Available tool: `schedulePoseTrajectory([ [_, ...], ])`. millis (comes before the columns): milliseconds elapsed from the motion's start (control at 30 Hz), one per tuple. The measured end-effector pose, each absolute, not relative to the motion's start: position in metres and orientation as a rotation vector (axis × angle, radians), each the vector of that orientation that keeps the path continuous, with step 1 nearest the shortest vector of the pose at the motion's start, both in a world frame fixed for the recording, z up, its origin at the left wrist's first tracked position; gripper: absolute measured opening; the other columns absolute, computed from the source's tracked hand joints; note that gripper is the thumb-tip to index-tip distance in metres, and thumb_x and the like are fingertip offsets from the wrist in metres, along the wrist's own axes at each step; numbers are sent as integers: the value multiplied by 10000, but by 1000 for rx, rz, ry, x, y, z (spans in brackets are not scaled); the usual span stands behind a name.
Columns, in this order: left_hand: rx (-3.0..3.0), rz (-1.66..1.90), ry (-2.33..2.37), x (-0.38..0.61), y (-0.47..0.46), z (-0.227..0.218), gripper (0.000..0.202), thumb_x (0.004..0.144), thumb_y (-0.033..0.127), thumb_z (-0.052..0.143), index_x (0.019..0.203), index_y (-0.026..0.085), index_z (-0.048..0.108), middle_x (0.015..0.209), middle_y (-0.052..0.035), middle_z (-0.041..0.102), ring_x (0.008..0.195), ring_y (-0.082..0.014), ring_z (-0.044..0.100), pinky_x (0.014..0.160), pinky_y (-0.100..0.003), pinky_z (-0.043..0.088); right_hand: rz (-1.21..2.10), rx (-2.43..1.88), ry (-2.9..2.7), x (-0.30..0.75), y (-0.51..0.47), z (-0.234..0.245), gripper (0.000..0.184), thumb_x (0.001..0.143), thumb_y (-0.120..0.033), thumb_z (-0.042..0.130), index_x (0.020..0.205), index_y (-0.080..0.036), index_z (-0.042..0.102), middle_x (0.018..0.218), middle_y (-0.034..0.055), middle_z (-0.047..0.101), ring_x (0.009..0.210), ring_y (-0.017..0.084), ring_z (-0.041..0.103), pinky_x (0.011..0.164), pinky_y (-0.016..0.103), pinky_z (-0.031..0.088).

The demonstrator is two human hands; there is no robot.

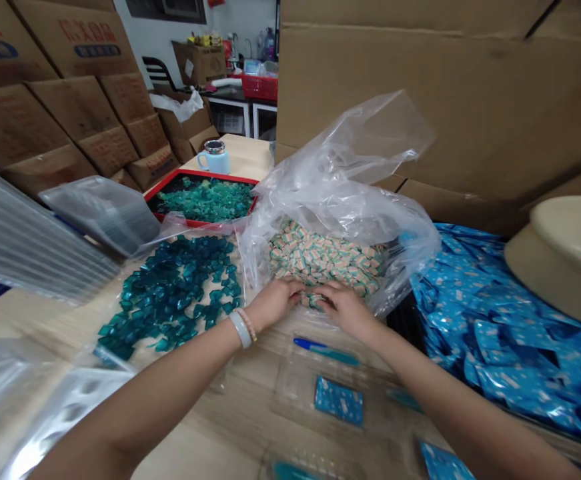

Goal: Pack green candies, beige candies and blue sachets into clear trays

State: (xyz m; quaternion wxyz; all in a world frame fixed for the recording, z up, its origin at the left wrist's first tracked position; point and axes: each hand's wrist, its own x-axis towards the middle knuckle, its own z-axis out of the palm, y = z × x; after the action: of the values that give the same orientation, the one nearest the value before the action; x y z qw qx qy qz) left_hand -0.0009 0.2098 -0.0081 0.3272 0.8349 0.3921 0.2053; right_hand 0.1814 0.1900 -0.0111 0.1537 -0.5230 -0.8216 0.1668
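Stacked brown cardboard cartons [65, 120] rise behind a pale wooden desk [240, 157]. On it, a clear plastic bag [340, 173] holds a heap of small cream-and-green wrapped pieces [320, 257], with loose translucent teal pods [170, 293] to its left. The left grip [275, 303] and right grip [346, 310] curl downward, close together, on the heap's near edge; whether they pinch anything, I cannot tell.
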Motion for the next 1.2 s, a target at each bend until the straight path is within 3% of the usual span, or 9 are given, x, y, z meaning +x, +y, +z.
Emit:
schedulePoseTrajectory([
  [167,2216,507,1106,9,206,-13,230,776,184,443,883,188,646,863,-62,599,793,-181,541,761,-289,413,448,-1539,-2328,179,184,-19,265,760,-140,481,992,-200,595,884,59,577,826,177,534,744,304,415],
  [433,2141,686,1162,8,205,-13,248,787,166,424,965,169,595,909,-68,614,878,-181,538,817,-302,405,427,-1552,-2243,180,178,-24,201,751,-130,455,900,-195,574,859,45,550,760,165,526,696,297,432],
  [633,1936,733,1094,4,212,-20,258,731,124,466,946,140,608,923,-65,633,821,-156,563,781,-273,425,450,-1584,-2108,189,167,-29,227,741,-125,430,904,-196,571,914,64,547,841,190,529,735,329,440],
  [833,1835,527,1099,-4,215,-14,175,698,169,510,832,120,611,739,-23,613,675,-131,537,639,-228,424,600,-1556,-2105,196,157,-29,271,761,-128,416,954,-170,601,916,80,570,866,196,534,776,343,437],
  [933,2034,289,1086,-2,212,-11,131,697,156,502,761,122,611,681,-17,587,662,-136,522,638,-229,411,717,-1506,-2146,197,157,-28,339,747,-88,416,1017,-189,593,990,78,566,922,188,532,813,340,427],
  [1100,2308,223,1094,-2,200,-11,161,730,128,477,822,136,608,894,-68,572,815,-156,524,763,-253,401,799,-1431,-2194,194,157,-30,405,746,-72,423,1097,-237,540,1083,54,550,1023,182,494,891,362,381],
  [1200,2344,329,1069,-7,199,-8,181,748,117,453,854,145,597,894,-59,577,829,-152,526,777,-252,398,759,-1439,-2191,194,155,-29,346,747,-76,427,1040,-207,556,1048,66,557,985,182,505,865,356,395],
])
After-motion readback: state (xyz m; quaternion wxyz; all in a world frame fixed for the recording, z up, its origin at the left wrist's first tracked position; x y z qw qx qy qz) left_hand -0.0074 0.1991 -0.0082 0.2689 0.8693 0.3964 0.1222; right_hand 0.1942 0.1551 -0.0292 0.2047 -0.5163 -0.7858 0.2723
